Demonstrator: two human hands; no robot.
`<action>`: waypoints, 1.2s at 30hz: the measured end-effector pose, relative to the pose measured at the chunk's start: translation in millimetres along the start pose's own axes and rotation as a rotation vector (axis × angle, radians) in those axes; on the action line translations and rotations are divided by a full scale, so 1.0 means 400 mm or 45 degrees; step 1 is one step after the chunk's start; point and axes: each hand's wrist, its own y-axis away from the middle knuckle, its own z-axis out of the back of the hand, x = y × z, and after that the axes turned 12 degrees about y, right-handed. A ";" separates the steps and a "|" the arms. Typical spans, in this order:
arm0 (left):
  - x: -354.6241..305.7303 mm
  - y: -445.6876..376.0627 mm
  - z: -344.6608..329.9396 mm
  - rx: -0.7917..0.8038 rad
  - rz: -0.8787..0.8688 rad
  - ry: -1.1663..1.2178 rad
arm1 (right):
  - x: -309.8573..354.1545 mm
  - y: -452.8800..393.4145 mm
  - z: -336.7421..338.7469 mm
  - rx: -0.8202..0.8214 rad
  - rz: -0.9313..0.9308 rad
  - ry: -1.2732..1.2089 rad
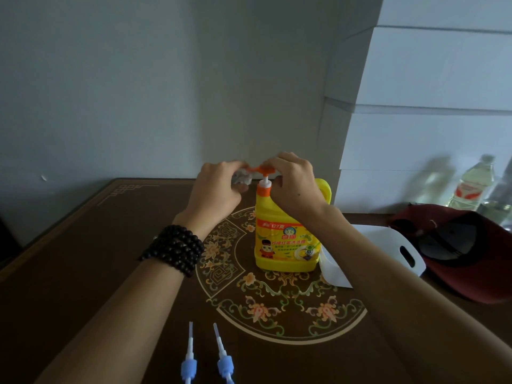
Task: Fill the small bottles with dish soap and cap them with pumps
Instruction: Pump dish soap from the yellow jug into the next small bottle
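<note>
A yellow dish soap jug (285, 239) with an orange pump head (264, 169) stands upright at the middle of the dark patterned table (83, 259). My right hand (293, 184) rests on top of the pump head, fingers curled over it. My left hand (219, 187) grips a small clear bottle (242, 177) right under the orange spout; most of the bottle is hidden by my fingers. Two blue-and-white pumps (189, 364) (224, 361) lie side by side at the table's near edge.
A white plastic bag (388, 245) lies right of the jug, partly under my right forearm. A dark red cap (454, 250) sits at the far right. A clear plastic bottle (473, 184) stands by the right wall. White boxes (429, 106) are stacked behind.
</note>
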 end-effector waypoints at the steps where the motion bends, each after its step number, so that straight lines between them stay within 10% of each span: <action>1: 0.001 0.001 -0.001 -0.002 -0.002 0.003 | 0.002 0.000 -0.005 -0.001 -0.011 0.002; 36: 0.016 0.037 -0.002 -0.047 0.131 0.170 | 0.025 0.025 0.008 -0.006 -0.092 -0.006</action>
